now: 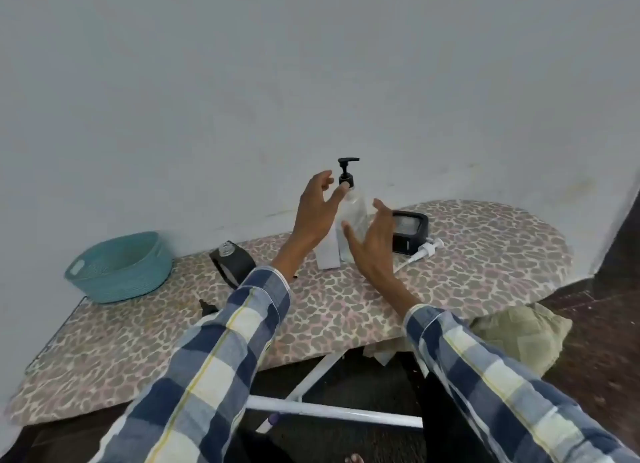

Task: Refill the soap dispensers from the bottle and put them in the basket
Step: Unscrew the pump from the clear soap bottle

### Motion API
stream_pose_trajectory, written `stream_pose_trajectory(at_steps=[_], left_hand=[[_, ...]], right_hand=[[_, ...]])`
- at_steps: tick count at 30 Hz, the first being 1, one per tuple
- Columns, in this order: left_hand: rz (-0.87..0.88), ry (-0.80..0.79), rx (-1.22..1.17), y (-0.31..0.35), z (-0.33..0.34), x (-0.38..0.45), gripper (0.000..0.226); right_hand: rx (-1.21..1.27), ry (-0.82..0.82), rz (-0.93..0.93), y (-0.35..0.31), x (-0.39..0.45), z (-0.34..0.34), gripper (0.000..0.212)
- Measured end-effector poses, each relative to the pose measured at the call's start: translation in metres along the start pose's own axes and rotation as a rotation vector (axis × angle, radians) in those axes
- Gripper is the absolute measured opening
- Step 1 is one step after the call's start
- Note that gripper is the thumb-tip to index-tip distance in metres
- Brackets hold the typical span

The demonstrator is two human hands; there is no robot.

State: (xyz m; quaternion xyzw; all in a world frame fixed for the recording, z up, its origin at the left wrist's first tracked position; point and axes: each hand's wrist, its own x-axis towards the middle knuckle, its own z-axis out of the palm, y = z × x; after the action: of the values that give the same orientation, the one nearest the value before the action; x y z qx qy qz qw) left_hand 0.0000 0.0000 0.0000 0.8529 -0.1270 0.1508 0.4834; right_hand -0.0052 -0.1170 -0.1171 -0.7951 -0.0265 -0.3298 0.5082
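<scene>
Reaching forward over the leopard-print ironing board, you have both hands around the clear dispenser without gripping it. In the head view, your only view, it stands upright near the board's far edge by the wall, its long axis vertical and its black pump screwed on at the top.

Your left hand is spread open at the height of the pump's collar, one fingertip at or just touching the neck; contact is too fine to call. Your right hand is also open, fingers relaxed, its palm turned towards the lower body of the dispenser from the right. Neither hand has hold of anything.

The dispenser lies straight ahead, between your two hands. The left sits nearer the pump, the right nearer the body. That split suits steadying the body with the right while the left works the pump, in my judgement.

A pale bottle stands just left of the dispenser, partly hidden by your left wrist. Behind your right hand sits a black square dispenser, with a loose white pump lying on the board beside it. A black round dispenser lies on its side near your left sleeve. The teal basket waits well apart at the board's left end, with nothing visible inside.
</scene>
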Motion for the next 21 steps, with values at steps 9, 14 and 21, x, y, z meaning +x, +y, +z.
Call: stream_pose_trajectory(at_steps=[9,14,21], left_hand=[[0.016,0.012,-0.117,-0.009,0.04,0.036,0.021],[0.058,-0.039,-0.178,-0.021,0.039,0.037,0.027],[-0.027,0.058,-0.242,-0.026,0.038,0.038,0.023]], right_hand=[[0.005,-0.064,0.089,0.019,-0.006,0.016,0.089],[-0.09,-0.028,0.091,0.022,-0.003,0.018,0.097],[-0.044,0.022,0.028,0.023,-0.002,0.02,0.084]])
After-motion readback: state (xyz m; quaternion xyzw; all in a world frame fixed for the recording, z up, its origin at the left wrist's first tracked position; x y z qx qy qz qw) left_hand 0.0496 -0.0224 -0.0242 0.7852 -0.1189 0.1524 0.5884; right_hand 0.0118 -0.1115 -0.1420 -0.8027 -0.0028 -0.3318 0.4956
